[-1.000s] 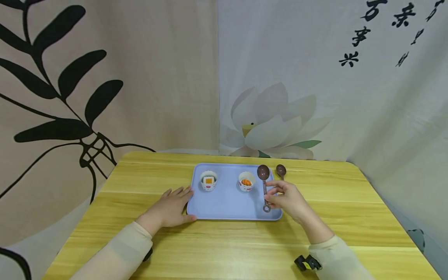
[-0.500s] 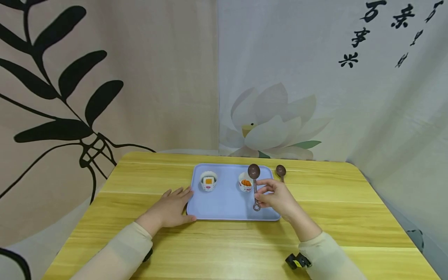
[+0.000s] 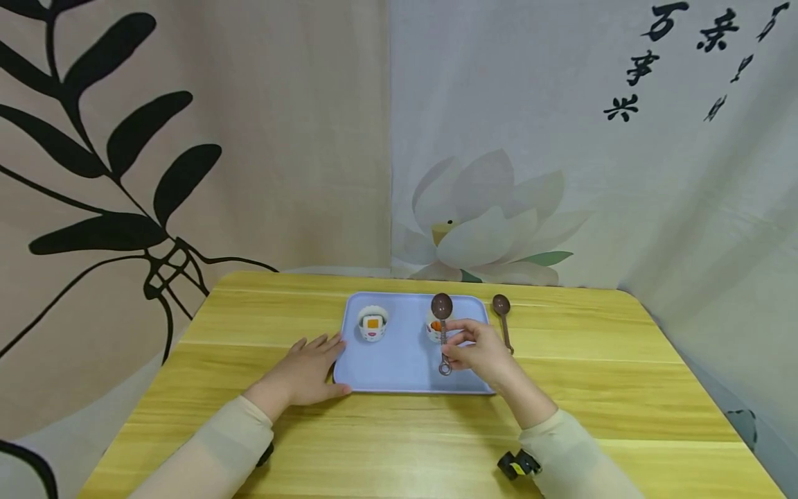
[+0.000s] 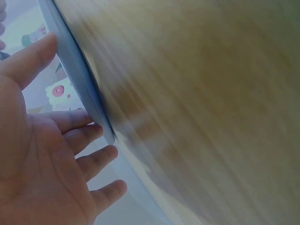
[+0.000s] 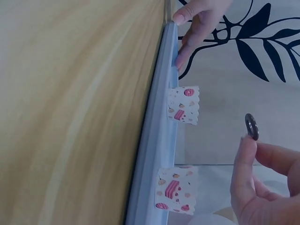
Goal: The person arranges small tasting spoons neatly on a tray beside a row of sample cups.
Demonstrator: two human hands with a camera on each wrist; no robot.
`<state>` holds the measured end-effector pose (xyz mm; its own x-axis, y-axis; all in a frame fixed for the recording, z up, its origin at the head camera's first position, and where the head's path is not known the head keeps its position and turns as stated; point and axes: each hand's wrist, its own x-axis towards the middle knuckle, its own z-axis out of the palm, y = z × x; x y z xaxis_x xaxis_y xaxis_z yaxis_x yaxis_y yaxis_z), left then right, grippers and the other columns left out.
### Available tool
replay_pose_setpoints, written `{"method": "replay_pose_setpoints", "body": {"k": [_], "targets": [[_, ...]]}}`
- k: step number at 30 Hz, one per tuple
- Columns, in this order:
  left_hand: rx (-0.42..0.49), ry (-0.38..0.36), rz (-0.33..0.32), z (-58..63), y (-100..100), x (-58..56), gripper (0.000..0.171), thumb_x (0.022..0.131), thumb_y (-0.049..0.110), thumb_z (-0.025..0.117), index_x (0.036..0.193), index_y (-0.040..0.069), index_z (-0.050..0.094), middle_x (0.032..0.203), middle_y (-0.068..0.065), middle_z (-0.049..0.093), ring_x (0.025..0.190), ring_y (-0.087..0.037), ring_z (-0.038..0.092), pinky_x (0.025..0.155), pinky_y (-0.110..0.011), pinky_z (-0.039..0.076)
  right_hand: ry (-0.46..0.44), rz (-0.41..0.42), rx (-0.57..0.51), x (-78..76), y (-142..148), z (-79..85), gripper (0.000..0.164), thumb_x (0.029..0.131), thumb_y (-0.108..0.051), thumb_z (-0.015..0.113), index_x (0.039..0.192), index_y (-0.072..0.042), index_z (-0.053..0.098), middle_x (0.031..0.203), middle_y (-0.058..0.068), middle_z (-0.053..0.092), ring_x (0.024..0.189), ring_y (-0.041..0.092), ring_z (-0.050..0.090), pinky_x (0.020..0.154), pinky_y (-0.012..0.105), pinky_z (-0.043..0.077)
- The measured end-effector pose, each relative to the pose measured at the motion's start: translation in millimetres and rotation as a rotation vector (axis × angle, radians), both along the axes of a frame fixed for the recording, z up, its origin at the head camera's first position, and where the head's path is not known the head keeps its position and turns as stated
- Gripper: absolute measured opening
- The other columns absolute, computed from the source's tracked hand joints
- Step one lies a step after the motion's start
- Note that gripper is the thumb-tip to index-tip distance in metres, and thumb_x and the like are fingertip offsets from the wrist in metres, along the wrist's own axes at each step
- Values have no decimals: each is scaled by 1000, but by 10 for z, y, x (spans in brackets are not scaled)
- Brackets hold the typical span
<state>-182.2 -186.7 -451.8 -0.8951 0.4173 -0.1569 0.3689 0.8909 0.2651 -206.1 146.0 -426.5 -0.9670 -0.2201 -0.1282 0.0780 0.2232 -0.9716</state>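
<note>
My right hand (image 3: pixel 483 355) pinches the handle of a brown spoon (image 3: pixel 442 305), its bowl pointing away. The spoon is held above the right part of a pale blue tray (image 3: pixel 393 371), partly covering a small paper cup (image 3: pixel 433 335) with orange pieces in it. In the right wrist view, only the ring end of the spoon handle (image 5: pixel 251 126) shows past the fingertips. My left hand (image 3: pixel 305 374) rests at the tray's left edge with fingers extended; the left wrist view shows thumb and fingers touching its rim. A second paper cup (image 3: pixel 372 335) holds a white piece with an orange square.
Another brown spoon (image 3: pixel 501 305) lies on the wooden table (image 3: pixel 399 443), right of the tray. Behind the table hangs a printed curtain (image 3: pixel 312 138) with leaves, a lotus and black characters.
My right hand has carried the spoon left, from the tray's right edge to in front of the right cup. More of the spoon on the table now shows. My left hand stays put.
</note>
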Motion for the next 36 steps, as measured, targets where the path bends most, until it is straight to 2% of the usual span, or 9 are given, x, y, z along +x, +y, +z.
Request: {"method": "replay_pose_setpoints", "body": {"k": [8,16,36], "targets": [[-6,1,1,-5,-7,-6,89,90,58,66,153,1,39,161,-13,31,147,-41,27,116,-64,17,-8,-10,-20,-21,-121,-87,40,88,9,68,127,8,58,87,12,64,70,17,68,65,35,61],[-13,2,-1,-14,-18,-10,90,89,59,66,153,2,39,161,-14,32,147,-41,28,116,-64,18,-7,1,15,-38,-252,-142,39,89,8,69,127,7,59,88,14,64,70,18,69,64,35,61],[-11,-4,1,-2,-25,3,89,90,58,66,153,1,39,161,-14,32,147,-41,27,116,-64,17,-9,-19,65,-110,-547,-185,33,88,9,69,120,9,60,84,15,63,63,16,65,61,32,60]]}}
